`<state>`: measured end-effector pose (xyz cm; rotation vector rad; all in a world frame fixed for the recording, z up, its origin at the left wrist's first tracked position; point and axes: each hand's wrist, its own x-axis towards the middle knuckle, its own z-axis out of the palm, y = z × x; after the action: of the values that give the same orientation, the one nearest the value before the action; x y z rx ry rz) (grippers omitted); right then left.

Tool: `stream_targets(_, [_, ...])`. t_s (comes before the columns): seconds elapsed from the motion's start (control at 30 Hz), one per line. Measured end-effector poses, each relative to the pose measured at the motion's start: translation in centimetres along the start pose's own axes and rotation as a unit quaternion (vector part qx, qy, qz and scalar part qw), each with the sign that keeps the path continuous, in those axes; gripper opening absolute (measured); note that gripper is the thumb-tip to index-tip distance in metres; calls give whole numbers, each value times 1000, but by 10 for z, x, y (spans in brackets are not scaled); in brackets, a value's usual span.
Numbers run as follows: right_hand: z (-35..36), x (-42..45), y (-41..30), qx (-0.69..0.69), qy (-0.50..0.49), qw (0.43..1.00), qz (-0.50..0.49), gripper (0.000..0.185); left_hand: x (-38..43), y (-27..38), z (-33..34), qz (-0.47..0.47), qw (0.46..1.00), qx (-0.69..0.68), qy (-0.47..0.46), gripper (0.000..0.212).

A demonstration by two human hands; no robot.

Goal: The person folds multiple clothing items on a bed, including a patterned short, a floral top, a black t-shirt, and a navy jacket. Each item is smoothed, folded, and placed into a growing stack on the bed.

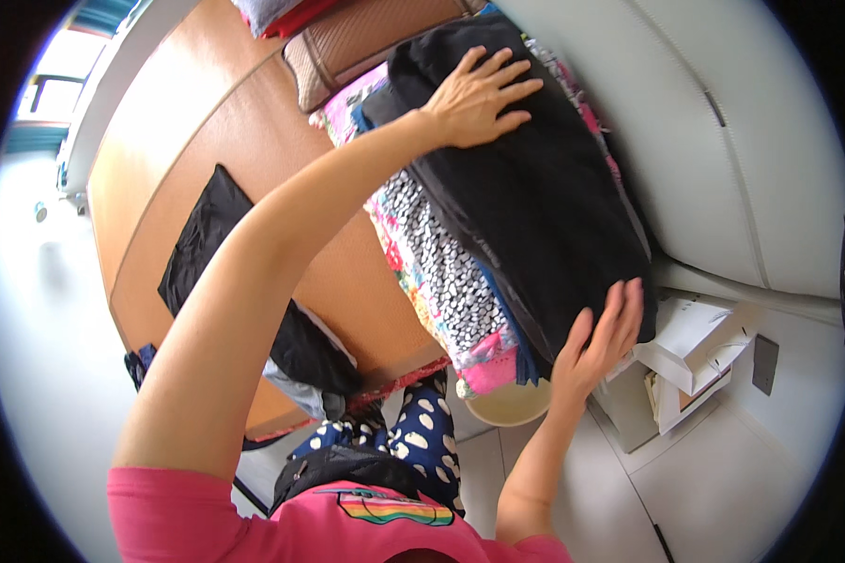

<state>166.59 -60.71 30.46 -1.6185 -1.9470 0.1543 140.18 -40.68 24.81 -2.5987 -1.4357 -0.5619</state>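
A long folded black garment lies lengthwise on top of a stack of folded fabrics beside the padded white headboard. My left hand rests flat on its far end with the fingers spread. At the near end, my right hand touches the black cloth, fingers extended along its edge. Beneath it show a black-and-white patterned cloth and a pink floral cloth. Another black garment lies on the tan mat to the left, partly hidden by my left arm.
A brown woven pillow lies beyond the stack. The padded headboard borders the right side. Dark and grey clothes lie at the bed's near edge. A pale basin and a white nightstand stand below. A phone-like dark object is at right.
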Motion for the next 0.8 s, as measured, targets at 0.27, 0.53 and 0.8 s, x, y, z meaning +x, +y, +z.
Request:
stream_targets(0.27, [102, -57, 93, -194, -41, 980, 31, 52, -52, -23, 36, -142, 987, 36, -68, 57])
stream_targets(0.53, [82, -66, 55, -105, 45, 993, -12, 30, -246, -85, -37, -370, 914, -15, 164, 55])
stream_targets(0.8, [161, -189, -99, 325, -371, 861, 125, 27, -635, 120, -97, -821, 559, -58, 102, 52])
